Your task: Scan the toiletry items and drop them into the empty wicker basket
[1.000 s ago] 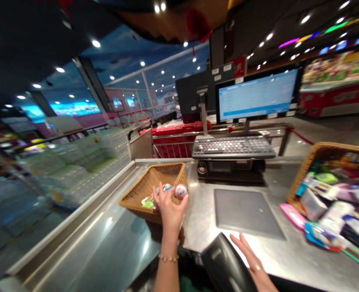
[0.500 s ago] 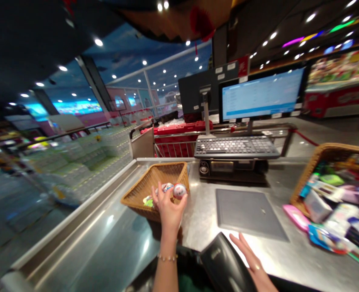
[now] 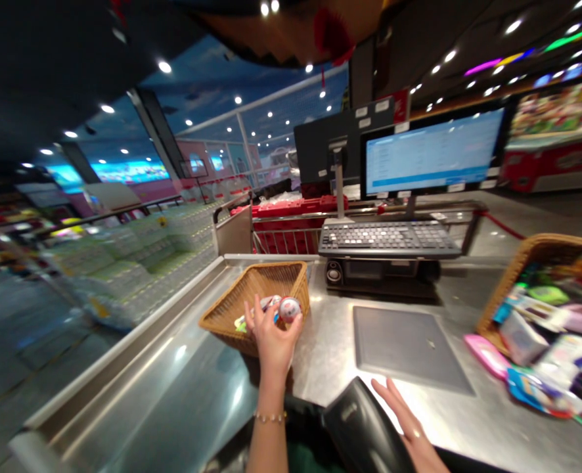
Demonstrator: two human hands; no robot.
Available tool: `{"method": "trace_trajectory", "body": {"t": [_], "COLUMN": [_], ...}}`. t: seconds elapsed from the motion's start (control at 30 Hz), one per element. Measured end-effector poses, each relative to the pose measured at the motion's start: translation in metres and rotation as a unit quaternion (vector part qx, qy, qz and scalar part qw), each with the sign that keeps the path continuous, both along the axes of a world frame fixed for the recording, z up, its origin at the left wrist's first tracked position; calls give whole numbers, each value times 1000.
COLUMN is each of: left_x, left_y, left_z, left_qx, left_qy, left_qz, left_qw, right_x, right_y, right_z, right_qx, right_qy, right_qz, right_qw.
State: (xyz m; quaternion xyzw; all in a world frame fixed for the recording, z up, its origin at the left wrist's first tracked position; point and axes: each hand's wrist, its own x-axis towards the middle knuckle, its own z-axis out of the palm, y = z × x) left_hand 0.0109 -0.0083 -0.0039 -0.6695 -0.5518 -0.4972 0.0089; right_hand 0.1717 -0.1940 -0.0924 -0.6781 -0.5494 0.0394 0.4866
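Over the left wicker basket [image 3: 222,315], my left hand [image 3: 274,338] pinches a small round white-and-red item [image 3: 289,308] between thumb and fingers. What exactly the item is cannot be made out. Behind my fingers, a few small colourful packages [image 3: 242,324] lie in the basket, partly hidden. Low in the view, a black handheld barcode scanner [image 3: 362,420] is in my right hand [image 3: 409,427]. Two fingers of that hand reach out along the scanner's right side; its grip and my thumb are hidden.
A grey pad [image 3: 409,345] lies on the metal counter [image 3: 320,355]. Behind it stand a keyboard [image 3: 387,238] and a lit monitor [image 3: 433,154]. At right, a second wicker basket [image 3: 500,289] overflows with goods; a pink item [image 3: 487,355] lies beside it. The counter has a raised left edge [image 3: 123,348].
The view has shifted slightly, so the counter things sit a little further right. My left hand still holds the round item above the basket, and the scanner stays with my right hand.
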Motion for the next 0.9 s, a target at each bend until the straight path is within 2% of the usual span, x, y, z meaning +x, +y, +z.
{"method": "trace_trajectory", "body": {"t": [0.13, 0.23, 0.33, 0.5, 0.7, 0.9], "left_x": [-4, -7, -9, -11, -13, -18], "left_y": [2, 3, 4, 4, 5, 6], "left_z": [-1, -2, -2, -3, -3, -5], "left_qx": [5, 5, 1, 3, -5, -7], "left_qy": [-9, -8, 2, 3, -2, -12], "left_qz": [4, 12, 17, 20, 25, 30], "left_qw": [1000, 1000, 1000, 1000, 1000, 999], "right_x": [-2, -4, -4, -5, -6, -11], "right_y": [6, 8, 9, 10, 11, 11], "right_z": [-19, -27, -26, -23, -20, -17], "right_qx": [-26, -43, -34, -65, -44, -58], "right_qy": [-18, -15, -16, -19, -76, -19], "right_qz": [-20, -20, -13, -20, -25, -15], "right_qw": [999, 999, 999, 997, 996, 998]}}
